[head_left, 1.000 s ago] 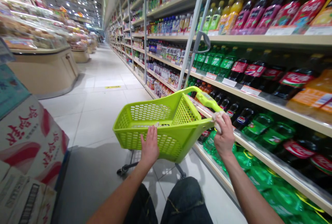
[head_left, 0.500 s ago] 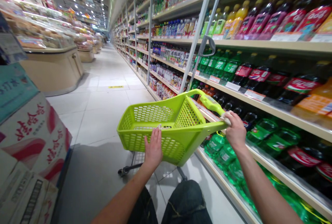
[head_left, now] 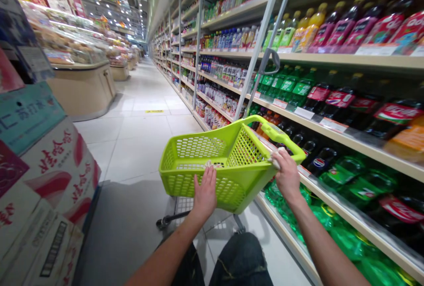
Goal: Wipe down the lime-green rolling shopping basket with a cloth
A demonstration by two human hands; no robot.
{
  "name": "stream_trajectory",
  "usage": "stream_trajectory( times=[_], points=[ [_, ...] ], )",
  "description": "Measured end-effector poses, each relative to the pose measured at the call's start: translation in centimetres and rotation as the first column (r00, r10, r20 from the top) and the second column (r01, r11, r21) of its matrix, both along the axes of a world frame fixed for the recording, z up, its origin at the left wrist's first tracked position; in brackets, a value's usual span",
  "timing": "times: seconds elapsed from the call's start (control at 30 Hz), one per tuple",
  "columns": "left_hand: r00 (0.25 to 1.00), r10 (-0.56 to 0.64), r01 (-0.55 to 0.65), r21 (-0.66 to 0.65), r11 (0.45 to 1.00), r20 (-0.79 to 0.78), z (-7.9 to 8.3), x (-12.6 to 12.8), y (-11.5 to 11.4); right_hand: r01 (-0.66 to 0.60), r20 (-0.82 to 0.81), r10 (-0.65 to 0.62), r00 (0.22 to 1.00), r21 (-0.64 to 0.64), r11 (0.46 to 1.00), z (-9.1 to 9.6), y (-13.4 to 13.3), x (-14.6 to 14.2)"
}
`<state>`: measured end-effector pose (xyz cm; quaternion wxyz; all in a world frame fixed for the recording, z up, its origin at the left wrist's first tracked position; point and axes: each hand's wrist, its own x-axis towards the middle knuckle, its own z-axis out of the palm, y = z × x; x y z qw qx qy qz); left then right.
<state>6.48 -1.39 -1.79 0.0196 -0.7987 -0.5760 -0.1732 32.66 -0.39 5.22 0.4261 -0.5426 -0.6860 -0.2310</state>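
A lime-green plastic shopping cart (head_left: 180,186) with perforated sides stands in front of my knees. On its near rim rests my left hand (head_left: 205,193), fingers hooked over the edge with a small whitish cloth (head_left: 209,164) showing at the fingertips. A second crumpled white cloth (head_left: 275,158) is gripped in my right hand (head_left: 287,176), pressed to the rim by the cart's handle end. The green handle (head_left: 278,133) rises just beyond that hand. The cart basket's visible inside shows its perforated floor and the folding seat panel (head_left: 245,146).
Shelves of drink bottles (head_left: 341,100) run along the right, close to the cart. Stacked cartons (head_left: 59,171) stand on the left. A tiled aisle (head_left: 142,135) stretches ahead, past a rounded display counter (head_left: 82,87). A grey metal pole with a loop handle (head_left: 270,60) leans at the shelves.
My right hand has slid left along the rim with its cloth, away from the handle's outer corner. My left hand stays on the near rim. The whole view has shifted slightly.
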Motion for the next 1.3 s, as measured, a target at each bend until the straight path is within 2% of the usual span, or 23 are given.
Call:
stream_trajectory(
  times=[0.03,0.1,0.2,0.27,0.37,0.43,0.5,0.6,0.67,0.7,0.77,0.83,0.9,0.97,1.03,1.1,1.13,1.2,1.3],
  points=[
    [1.0,0.005,-0.005,0.0,1.0,0.004,0.0,0.2,-0.1,-0.024,0.004,0.024,1.0,-0.014,1.0,-0.6,0.0,-0.9],
    [1.0,-0.008,0.008,0.008,1.0,-0.003,0.1,0.3,-0.1,-0.146,0.039,0.149,0.988,-0.079,0.986,-2.4,0.1,-4.0],
    [0.999,-0.028,0.029,0.012,1.0,-0.026,0.2,-0.3,-0.1,-0.301,0.09,0.318,0.944,-0.167,0.939,-4.3,0.6,-7.6],
    [0.999,0.024,-0.024,0.007,1.0,-0.022,0.2,-1.0,0.0,-0.29,0.086,0.308,0.947,-0.176,0.941,-4.0,0.9,-7.1],
    [0.996,0.085,-0.085,0.015,0.996,-0.022,-0.1,-1.8,0.2,-0.152,0.002,0.153,0.988,-0.095,0.984,-2.6,1.2,-4.1],
    [0.996,0.085,-0.084,0.017,0.996,-0.027,-0.2,-1.9,0.2,-0.101,-0.038,0.099,0.994,-0.051,0.994,-2.5,1.3,-3.5],
    [0.995,0.092,-0.091,0.008,0.996,-0.027,-0.3,-1.7,0.2,-0.158,-0.01,0.157,0.987,-0.058,0.986,-3.5,1.2,-5.3],
    [0.997,0.066,-0.065,0.014,0.998,-0.042,-0.3,-1.7,0.1,-0.296,0.068,0.305,0.95,-0.122,0.947,-5.6,1.1,-9.5],
    [0.997,0.05,-0.049,0.025,0.998,-0.05,-0.3,-2.1,0.0,-0.348,0.085,0.363,0.928,-0.155,0.925,-5.9,1.2,-10.7],
    [0.997,0.059,-0.057,0.028,0.998,-0.046,-0.4,-2.3,-0.1,-0.35,0.075,0.365,0.928,-0.156,0.923,-5.6,1.3,-10.4],
    [0.996,0.09,-0.089,0.027,0.996,-0.03,-0.4,-2.7,-0.2,-0.297,0.022,0.301,0.953,-0.117,0.948,-4.6,1.5,-8.5],
    [0.994,0.108,-0.107,0.024,0.994,-0.022,-0.5,-3.0,-0.3,-0.186,-0.059,0.183,0.981,-0.058,0.981,-3.7,1.7,-6.5],
    [0.994,0.103,-0.102,0.027,0.994,-0.028,-0.4,-3.0,-0.3,-0.143,-0.11,0.138,0.984,-0.044,0.989,-3.7,1.7,-6.4],
    [0.995,0.097,-0.096,0.03,0.995,-0.037,-0.4,-3.0,-0.3,-0.226,-0.092,0.218,0.972,-0.082,0.971,-4.8,1.6,-8.5],
    [0.995,0.083,-0.082,0.03,0.996,-0.048,-0.3,-3.1,-0.4,-0.349,-0.03,0.348,0.937,-0.128,0.928,-6.0,1.3,-11.6],
    [0.996,0.074,-0.072,0.031,0.997,-0.054,-0.3,-3.1,-0.4,-0.439,0.028,0.448,0.894,-0.152,0.886,-6.3,1.1,-13.6],
    [0.996,0.075,-0.074,0.033,0.997,-0.054,-0.3,-3.2,-0.4,-0.459,0.039,0.468,0.883,-0.144,0.877,-6.0,0.9,-13.8],
    [0.995,0.086,-0.084,0.037,0.996,-0.044,-0.5,-3.1,-0.4,-0.432,0.023,0.435,0.9,-0.077,0.899,-4.9,0.7,-12.0],
    [0.996,0.09,-0.089,0.038,0.995,-0.02,-0.7,-2.9,-0.3,-0.242,-0.039,0.246,0.969,0.087,0.966,-4.1,0.2,-6.6]
  ],
)
